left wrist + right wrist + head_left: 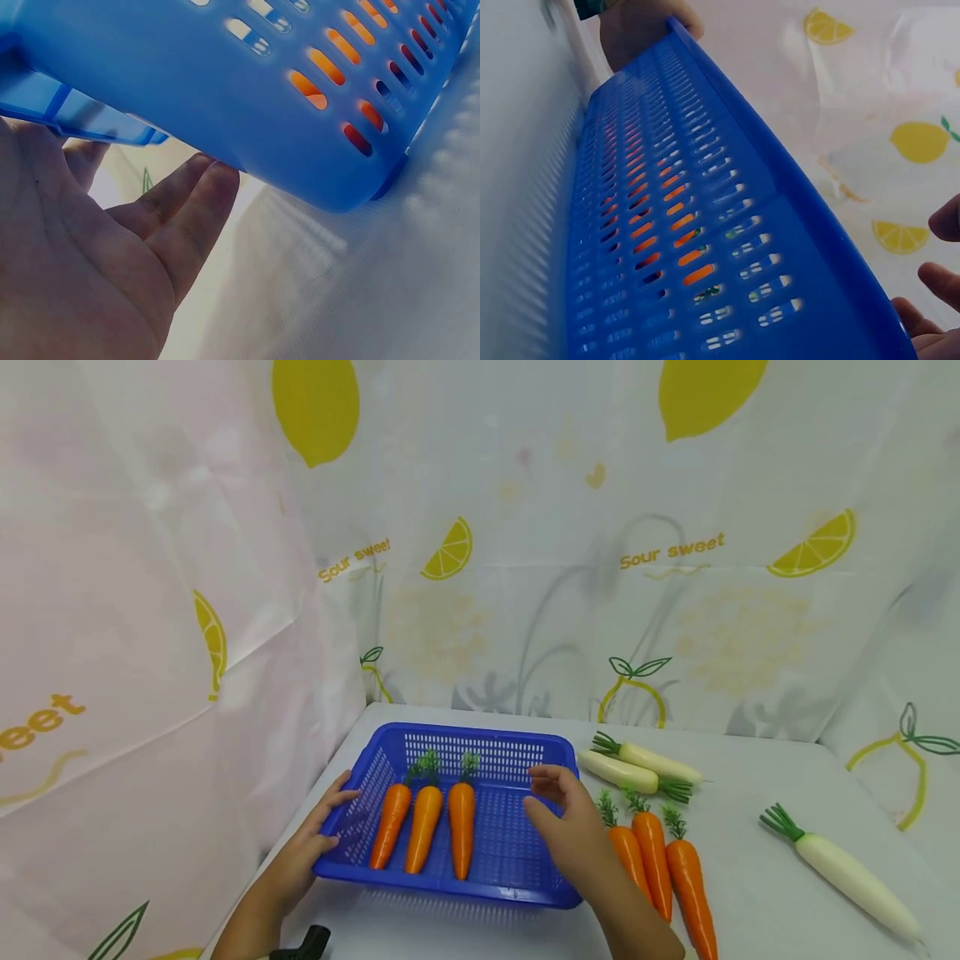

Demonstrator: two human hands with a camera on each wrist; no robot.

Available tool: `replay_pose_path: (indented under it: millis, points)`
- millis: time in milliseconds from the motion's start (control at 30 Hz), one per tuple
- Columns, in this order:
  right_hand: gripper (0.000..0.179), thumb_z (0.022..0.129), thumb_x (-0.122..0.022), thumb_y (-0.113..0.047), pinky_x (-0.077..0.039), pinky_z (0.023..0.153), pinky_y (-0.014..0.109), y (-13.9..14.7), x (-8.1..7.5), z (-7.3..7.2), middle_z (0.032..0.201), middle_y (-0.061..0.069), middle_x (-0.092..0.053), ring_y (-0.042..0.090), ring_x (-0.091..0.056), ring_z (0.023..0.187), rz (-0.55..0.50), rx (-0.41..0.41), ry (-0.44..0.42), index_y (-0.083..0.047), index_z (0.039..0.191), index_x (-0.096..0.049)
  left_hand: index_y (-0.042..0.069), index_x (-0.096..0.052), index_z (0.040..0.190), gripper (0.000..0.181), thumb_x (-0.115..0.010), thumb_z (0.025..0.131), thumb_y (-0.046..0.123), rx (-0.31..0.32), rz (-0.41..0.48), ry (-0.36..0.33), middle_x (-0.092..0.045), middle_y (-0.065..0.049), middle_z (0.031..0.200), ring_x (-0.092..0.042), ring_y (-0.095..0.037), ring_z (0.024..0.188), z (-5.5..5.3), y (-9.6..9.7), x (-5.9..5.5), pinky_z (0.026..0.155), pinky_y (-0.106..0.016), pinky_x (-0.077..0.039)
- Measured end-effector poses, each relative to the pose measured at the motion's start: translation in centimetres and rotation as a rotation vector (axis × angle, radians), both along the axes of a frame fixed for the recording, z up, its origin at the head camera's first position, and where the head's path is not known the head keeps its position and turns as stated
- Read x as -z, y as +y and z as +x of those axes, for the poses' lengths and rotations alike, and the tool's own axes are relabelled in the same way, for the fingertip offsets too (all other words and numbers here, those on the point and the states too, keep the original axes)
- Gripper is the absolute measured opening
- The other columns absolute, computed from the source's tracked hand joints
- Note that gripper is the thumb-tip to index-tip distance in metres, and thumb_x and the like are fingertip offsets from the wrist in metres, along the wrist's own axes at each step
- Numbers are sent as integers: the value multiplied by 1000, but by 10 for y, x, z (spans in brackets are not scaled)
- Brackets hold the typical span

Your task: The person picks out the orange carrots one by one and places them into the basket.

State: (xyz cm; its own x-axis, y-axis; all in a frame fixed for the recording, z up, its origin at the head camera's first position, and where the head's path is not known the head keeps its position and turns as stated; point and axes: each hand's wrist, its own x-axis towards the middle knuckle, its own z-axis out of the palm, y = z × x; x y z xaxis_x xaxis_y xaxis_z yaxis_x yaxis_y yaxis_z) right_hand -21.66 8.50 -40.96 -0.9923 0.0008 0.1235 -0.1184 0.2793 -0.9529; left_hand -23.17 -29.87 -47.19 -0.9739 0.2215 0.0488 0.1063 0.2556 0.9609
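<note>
A blue plastic basket (510, 897) with slotted walls stands on the table. Inside it, toward the left, lie three orange carrots (462, 827) with green tops. My left hand (296, 852) is at the basket's left rim, its fingers and thumb spread against it. In the left wrist view, two fairly straight fingers (199, 217) touch the basket's outer wall. Over the right part of the basket hovers my right hand (573, 827), thumb apart from loosely bent fingers, with nothing held. Its fingers (941, 285) show beside the rim in the right wrist view.
Right of the basket lie three more carrots (690, 893), partly behind my right forearm. Behind them are two white radishes (622, 771) with green stems. Another white radish (855, 881) lies farther right on the white table (757, 768). Lemon-printed curtains hang at the back and left.
</note>
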Motion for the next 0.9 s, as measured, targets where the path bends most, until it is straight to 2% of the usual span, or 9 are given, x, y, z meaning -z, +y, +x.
replay_pose_path:
  millis: [100,267,400,533,733,900]
  points:
    - [37,100,-65,-18,-47,112,59,7,2,2,138,7,-62,29,-56,137,5,20,15,-18,136,-59,12,-39,157,72,-45,86,0,-12,-6,-14,4,-2,178,9,-55,157,0,0,0,112,-83,-10]
    - [40,100,-64,-21,-40,115,66,19,5,3,148,9,-57,34,-50,144,23,76,-12,-18,139,-57,12,-39,157,72,-44,86,0,-5,-7,-4,4,-2,178,11,-54,158,1,0,-1,112,-83,-8]
    - [42,101,-63,-16,-42,115,64,28,9,3,150,14,-54,38,-48,145,-18,89,-9,-12,142,-55,12,-39,157,72,-44,87,-1,-1,-2,-2,4,-2,178,11,-54,158,0,-1,-1,112,-83,-7]
    - [43,101,-63,-13,-43,115,59,37,11,3,150,15,-53,36,-47,145,-60,114,-13,-9,143,-53,11,-39,157,71,-44,87,-1,1,3,4,4,-3,178,10,-55,157,-1,-1,0,112,-83,-8]
    - [45,102,-63,-20,-43,115,59,51,16,4,150,14,-55,34,-49,144,-5,169,-42,-13,145,-52,9,-38,157,71,-43,87,-1,22,23,16,5,-4,178,10,-56,157,-1,-1,1,113,-82,-9]
    - [47,102,-64,-19,-45,113,59,66,24,3,148,18,-57,35,-52,142,31,171,-44,-12,146,-51,9,-38,157,70,-42,88,-2,35,28,24,5,-5,178,13,-54,157,0,-1,2,113,-84,-4]
